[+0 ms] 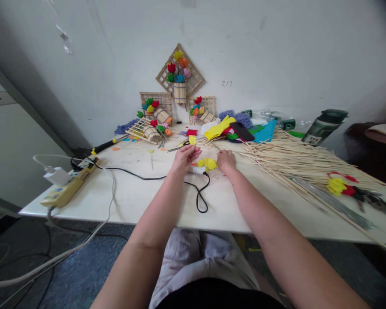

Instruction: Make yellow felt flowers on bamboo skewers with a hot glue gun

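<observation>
My left hand (185, 159) is closed, with a yellow petal-shaped piece (192, 140) pinched at its fingertips. Just right of a small pile of yellow petal pieces (207, 163), my right hand (227, 160) rests low over the table with its fingers curled together. Whatever its fingertips may hold is hidden. A white-handled tool (197, 170) with a black cord lies between the hands, partly covered by my left hand. Scissors (175, 149) lie behind my left hand, their handles partly hidden.
Bamboo lattice frames with colourful flowers (180, 68) stand against the wall. Many thin sticks (296, 159) cover the table's right side, near a dark bottle (324, 126). A phone (242, 131) lies on coloured sheets. At left is a power strip (69, 182) with trailing cords.
</observation>
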`<act>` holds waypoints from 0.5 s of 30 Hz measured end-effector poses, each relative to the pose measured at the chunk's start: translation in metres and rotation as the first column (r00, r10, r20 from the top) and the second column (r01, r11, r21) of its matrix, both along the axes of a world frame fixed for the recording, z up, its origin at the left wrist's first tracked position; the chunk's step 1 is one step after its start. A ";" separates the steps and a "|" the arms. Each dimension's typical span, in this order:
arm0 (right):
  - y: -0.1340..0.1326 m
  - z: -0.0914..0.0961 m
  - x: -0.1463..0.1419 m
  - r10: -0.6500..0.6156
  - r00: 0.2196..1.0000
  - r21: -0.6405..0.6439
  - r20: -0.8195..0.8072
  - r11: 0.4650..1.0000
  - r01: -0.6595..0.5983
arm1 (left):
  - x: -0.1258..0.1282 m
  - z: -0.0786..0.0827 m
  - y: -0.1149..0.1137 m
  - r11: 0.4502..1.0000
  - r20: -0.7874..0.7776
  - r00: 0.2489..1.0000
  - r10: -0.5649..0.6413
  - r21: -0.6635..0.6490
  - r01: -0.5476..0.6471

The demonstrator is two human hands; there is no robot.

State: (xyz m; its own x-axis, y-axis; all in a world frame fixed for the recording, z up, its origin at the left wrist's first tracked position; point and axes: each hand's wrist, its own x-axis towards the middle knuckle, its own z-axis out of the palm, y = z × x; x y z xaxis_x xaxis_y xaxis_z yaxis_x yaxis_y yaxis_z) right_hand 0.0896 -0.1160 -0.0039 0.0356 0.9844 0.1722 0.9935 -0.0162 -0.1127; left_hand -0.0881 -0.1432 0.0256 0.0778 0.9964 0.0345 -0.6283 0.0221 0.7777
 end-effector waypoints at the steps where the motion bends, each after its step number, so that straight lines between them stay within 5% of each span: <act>1: 0.000 0.000 0.000 0.001 1.000 0.001 -0.001 1.000 -0.001 | 0.000 0.000 0.000 1.000 -0.003 1.000 0.003 -0.004 -0.003; 9: 0.001 -0.003 0.002 -0.037 0.995 0.098 -0.093 0.994 0.046 | -0.001 0.001 0.000 1.000 -0.004 1.000 0.013 -0.004 -0.013; 15: -0.001 0.002 -0.002 0.045 0.911 0.289 -0.409 0.954 0.083 | -0.001 -0.001 0.002 1.000 0.005 1.000 0.025 0.011 -0.025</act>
State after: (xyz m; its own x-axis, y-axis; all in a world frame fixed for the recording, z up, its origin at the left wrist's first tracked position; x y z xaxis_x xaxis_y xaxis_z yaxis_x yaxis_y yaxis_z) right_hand 0.0880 -0.1167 -0.0015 0.1839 0.8890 0.4193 0.8585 0.0625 -0.5090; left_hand -0.0893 -0.1411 0.0246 0.0529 0.9976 0.0458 -0.6320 -0.0021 0.7750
